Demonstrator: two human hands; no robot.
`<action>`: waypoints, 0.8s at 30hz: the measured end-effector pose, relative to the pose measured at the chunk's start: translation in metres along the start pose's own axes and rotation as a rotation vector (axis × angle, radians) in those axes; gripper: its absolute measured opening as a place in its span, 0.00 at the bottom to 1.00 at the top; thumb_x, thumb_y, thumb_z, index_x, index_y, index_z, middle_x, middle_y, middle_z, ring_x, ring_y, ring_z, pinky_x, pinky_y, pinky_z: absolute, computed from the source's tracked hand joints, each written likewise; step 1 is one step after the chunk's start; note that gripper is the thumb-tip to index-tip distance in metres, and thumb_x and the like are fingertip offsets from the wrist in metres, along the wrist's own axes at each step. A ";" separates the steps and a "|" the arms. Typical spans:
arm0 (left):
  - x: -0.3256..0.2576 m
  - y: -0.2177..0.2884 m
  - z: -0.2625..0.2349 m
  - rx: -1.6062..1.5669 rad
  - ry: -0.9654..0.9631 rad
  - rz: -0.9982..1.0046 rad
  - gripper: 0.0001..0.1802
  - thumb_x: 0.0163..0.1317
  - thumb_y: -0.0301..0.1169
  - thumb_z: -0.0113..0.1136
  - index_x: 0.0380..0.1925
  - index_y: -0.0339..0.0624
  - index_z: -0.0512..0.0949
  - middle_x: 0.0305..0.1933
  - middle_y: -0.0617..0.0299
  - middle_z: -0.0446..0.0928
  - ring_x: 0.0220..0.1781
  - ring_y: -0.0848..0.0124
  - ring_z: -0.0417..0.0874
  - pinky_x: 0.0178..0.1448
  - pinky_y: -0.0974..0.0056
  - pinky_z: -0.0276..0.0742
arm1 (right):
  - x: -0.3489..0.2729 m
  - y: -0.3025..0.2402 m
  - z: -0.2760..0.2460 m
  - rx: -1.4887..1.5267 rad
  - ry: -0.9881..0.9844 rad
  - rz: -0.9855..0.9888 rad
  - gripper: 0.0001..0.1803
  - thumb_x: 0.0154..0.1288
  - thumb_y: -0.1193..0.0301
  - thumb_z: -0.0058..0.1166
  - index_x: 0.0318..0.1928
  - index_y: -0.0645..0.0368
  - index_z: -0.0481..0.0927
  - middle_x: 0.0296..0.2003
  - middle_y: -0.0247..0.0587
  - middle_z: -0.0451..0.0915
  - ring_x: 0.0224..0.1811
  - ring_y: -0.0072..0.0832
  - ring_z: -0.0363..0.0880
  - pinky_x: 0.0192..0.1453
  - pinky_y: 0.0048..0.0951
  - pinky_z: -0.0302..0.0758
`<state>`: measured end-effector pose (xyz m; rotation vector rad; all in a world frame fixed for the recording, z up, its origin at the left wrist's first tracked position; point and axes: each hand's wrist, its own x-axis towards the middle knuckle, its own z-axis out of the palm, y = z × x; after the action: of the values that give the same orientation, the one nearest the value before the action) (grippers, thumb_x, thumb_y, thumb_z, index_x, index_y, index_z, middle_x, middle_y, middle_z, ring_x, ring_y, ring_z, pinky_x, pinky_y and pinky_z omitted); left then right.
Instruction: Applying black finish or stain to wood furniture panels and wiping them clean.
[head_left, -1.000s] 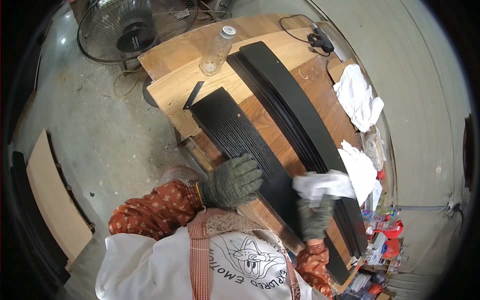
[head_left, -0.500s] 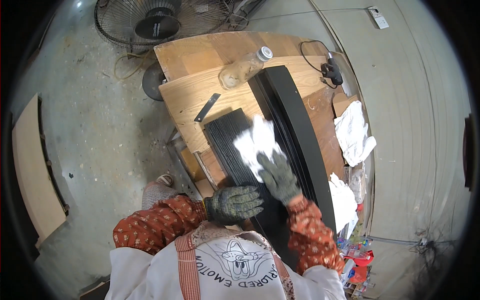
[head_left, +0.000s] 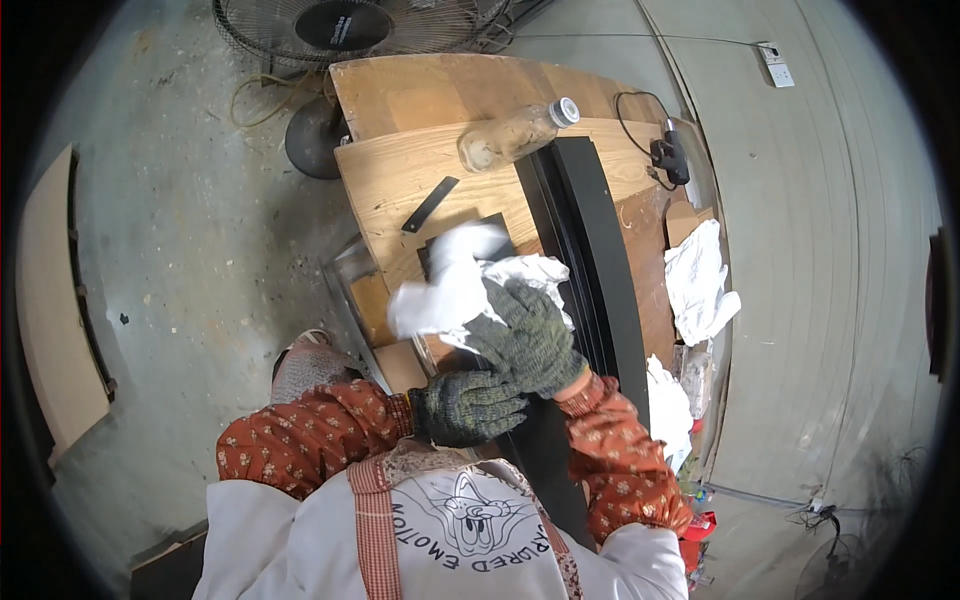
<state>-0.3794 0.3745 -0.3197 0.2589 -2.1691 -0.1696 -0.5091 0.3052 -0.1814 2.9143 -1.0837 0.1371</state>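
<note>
R hand (head_left: 528, 338), in a knit work glove, has its grip clenched on a white rag (head_left: 455, 280), pressed flat on the short black grooved panel (head_left: 470, 232) lying on the wooden bench (head_left: 400, 175). L hand (head_left: 466, 406) (also gloved) rests palm-down on the panel's near end, grip released, holding nothing. A long black panel (head_left: 590, 230) lies just beside, w/ a clear plastic bottle (head_left: 510, 135) at its far end.

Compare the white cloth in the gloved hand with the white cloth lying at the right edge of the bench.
The held cloth is gripped by the right hand and spread over a dark panel; the loose cloth lies crumpled and untouched on the bench. The held one is motion-blurred, the loose one sharp. Both are white and wrinkled.
</note>
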 end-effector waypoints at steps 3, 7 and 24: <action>0.000 0.000 0.009 -0.259 0.157 -0.034 0.21 0.60 0.32 0.50 0.53 0.39 0.76 0.60 0.53 0.73 0.64 0.55 0.73 0.70 0.50 0.67 | 0.053 0.012 0.007 -0.034 0.033 0.005 0.16 0.60 0.63 0.52 0.48 0.49 0.79 0.58 0.46 0.71 0.57 0.47 0.71 0.54 0.48 0.71; 0.002 -0.006 0.004 -0.263 0.147 0.012 0.18 0.59 0.30 0.51 0.49 0.40 0.79 0.58 0.52 0.75 0.63 0.55 0.74 0.70 0.50 0.67 | 0.125 0.033 0.016 0.000 -0.034 0.085 0.16 0.66 0.60 0.49 0.50 0.51 0.79 0.49 0.46 0.78 0.52 0.41 0.77 0.53 0.42 0.73; 0.016 -0.011 -0.019 -0.314 0.131 0.016 0.19 0.55 0.30 0.53 0.48 0.41 0.79 0.58 0.53 0.76 0.62 0.56 0.75 0.67 0.52 0.69 | 0.141 0.011 0.002 0.188 -0.076 0.371 0.17 0.62 0.63 0.56 0.50 0.53 0.78 0.48 0.47 0.77 0.49 0.42 0.77 0.51 0.43 0.74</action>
<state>-0.3711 0.3597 -0.2988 0.0707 -1.9799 -0.4664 -0.4095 0.2049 -0.1701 2.8587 -1.7030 0.1439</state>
